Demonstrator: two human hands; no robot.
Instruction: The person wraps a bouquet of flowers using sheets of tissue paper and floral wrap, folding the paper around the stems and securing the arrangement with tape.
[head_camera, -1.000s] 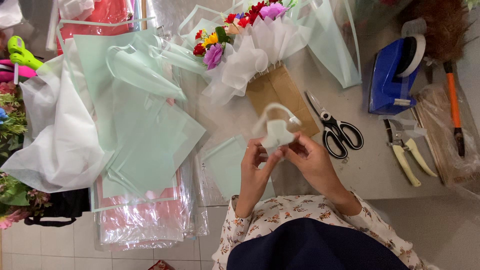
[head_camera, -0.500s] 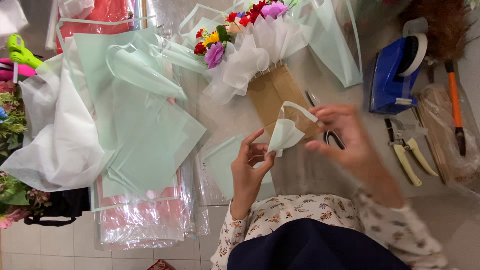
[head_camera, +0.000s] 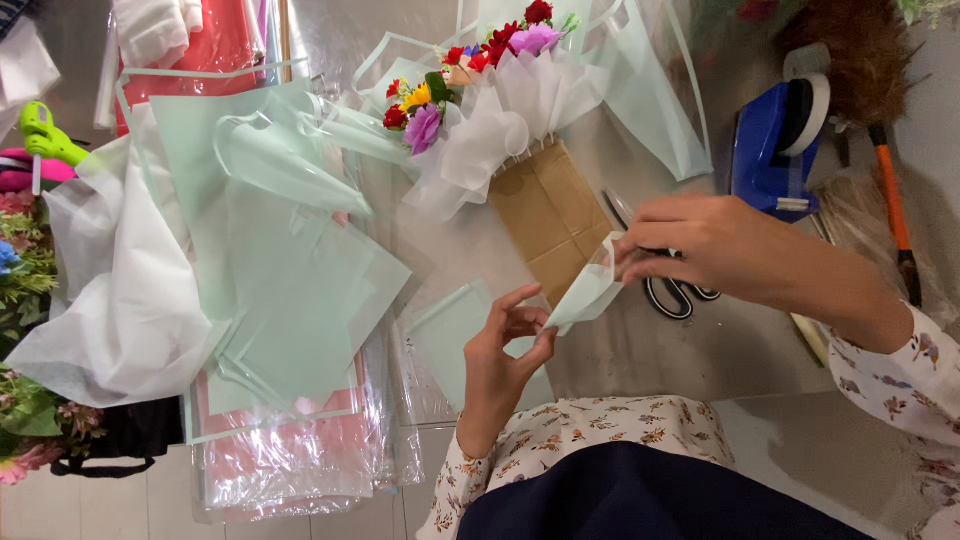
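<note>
Both hands, left hand (head_camera: 505, 350) and right hand (head_camera: 700, 245), are pinching a folded mint wrapping sheet (head_camera: 590, 292) with fingers clamped, above the cluttered grey tabletop (head_camera: 690, 350) beside the bouquet (head_camera: 490, 110).

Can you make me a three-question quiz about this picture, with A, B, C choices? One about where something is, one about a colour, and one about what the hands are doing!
1. Where is the flower bouquet?
A. On the table beyond the hands
B. On the floor
C. In the left hand

2. What colour is the tape dispenser?
A. Yellow
B. Blue
C. Pink

3. What is happening to the small mint-green sheet?
A. It lies flat, untouched
B. Only one hand holds it
C. Both hands pinch it

Answers:
1. A, it rests on the table, above the brown paper.
2. B, its body is bright blue.
3. C, the left hand pinches its lower tip and the right hand its upper edge.
</note>
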